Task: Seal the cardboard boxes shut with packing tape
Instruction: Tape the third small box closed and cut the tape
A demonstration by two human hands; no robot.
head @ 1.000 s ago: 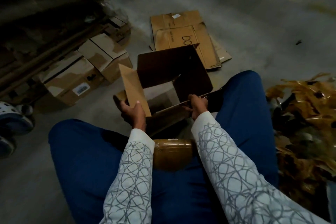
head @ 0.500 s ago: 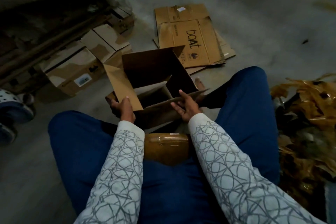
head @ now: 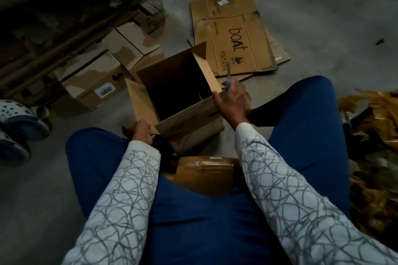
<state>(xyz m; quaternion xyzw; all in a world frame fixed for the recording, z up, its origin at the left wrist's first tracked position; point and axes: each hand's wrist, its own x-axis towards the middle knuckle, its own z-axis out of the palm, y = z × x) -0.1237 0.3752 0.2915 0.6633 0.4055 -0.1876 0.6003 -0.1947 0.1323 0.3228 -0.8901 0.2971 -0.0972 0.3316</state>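
An open brown cardboard box (head: pixel 189 118) stands on the floor between my knees, flaps up and its inside dark. My left hand (head: pixel 142 132) grips the bottom corner of the box's left flap (head: pixel 140 101). At the near right corner of the box, my right hand (head: pixel 231 101) has its thumb against the edge while its fingers hold a blue-handled cutter (head: pixel 228 75) pointing away from me. A roll of brown packing tape (head: pixel 204 175) lies in my lap between my forearms, touched by neither hand.
Flattened cardboard printed "boat" (head: pixel 234 38) lies on the floor beyond the box. Other cardboard boxes (head: pixel 92 79) sit at the left by dark timber. Shoes (head: pixel 17 118) are at the far left. A heap of crumpled brown tape (head: pixel 374 135) fills the right.
The box has turned and now stands more upright. My right hand moved from the near flap to the right corner, where the cutter now shows. My left hand slid down the left flap.
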